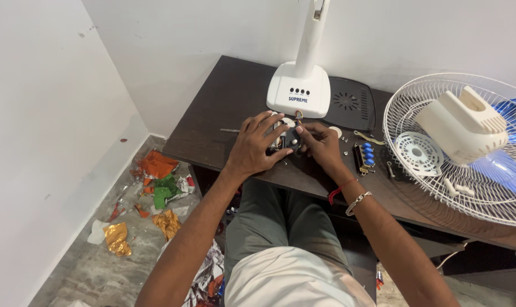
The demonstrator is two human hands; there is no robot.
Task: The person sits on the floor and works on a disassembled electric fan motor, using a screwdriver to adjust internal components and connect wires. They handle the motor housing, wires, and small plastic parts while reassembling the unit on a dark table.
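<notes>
Both my hands meet at the front of a dark wooden table [224, 108], over a small black part with wires [289, 140]. My left hand [257, 145] covers the part from the left and grips it. From the right, the fingers of my right hand [320, 145] pinch the same part. A red thread and a metal bracelet circle my right wrist. Just behind the hands stands the white base and pole of a table fan [299, 85]. Short coloured wires run from that base down to the part.
A black perforated cover [351, 105] lies behind the base. A switch block with blue buttons [365, 156] and loose screws lie to the right. A white fan guard with the motor housing [462, 142] fills the table's right side. Crumpled foil wrappers [155, 187] litter the floor.
</notes>
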